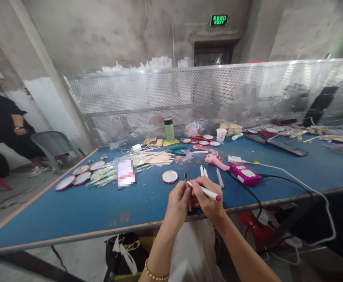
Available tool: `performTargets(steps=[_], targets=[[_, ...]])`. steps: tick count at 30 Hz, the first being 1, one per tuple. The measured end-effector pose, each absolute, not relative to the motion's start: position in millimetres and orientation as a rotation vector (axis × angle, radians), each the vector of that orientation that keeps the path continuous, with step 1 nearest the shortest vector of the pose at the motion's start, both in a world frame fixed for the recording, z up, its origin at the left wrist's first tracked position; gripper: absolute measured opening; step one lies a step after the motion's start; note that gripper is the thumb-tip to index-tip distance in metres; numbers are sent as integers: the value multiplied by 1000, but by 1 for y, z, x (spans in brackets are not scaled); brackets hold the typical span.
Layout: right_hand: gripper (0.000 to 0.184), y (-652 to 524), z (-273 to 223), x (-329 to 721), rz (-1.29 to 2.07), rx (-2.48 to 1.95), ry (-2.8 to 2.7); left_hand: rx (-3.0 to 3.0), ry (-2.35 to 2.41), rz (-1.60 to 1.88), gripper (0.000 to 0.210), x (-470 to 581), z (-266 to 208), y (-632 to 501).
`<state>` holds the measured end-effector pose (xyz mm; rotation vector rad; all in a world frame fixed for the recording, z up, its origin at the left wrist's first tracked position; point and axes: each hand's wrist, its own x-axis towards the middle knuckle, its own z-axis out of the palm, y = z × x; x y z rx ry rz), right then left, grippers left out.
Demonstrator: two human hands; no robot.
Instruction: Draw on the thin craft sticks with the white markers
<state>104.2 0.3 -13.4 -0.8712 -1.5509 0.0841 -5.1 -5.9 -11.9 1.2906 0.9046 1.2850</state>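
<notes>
Right hand point(209, 197): clamped on a white marker with a red cap point(205, 191) — long axis runs left to right, cap end pointing right.
Left hand point(178, 201): closed on a thin dark stick point(186, 184) — touching the right, over the blue table's point(71, 211) near edge.

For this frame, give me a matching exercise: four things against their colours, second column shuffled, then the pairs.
Things:
1. bottle
2. glue gun
3. cup
4. chair

Colours:
A. white
B. grey
C. green
D. pink

Pairs: 1-C, 2-D, 3-A, 4-B
</notes>
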Motion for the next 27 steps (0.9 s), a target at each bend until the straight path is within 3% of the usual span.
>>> performTargets(steps=[27], targets=[[24, 0, -13, 104, 68, -870, -1514, 1218, 890, 1248, 41, -5, -12, -6]])
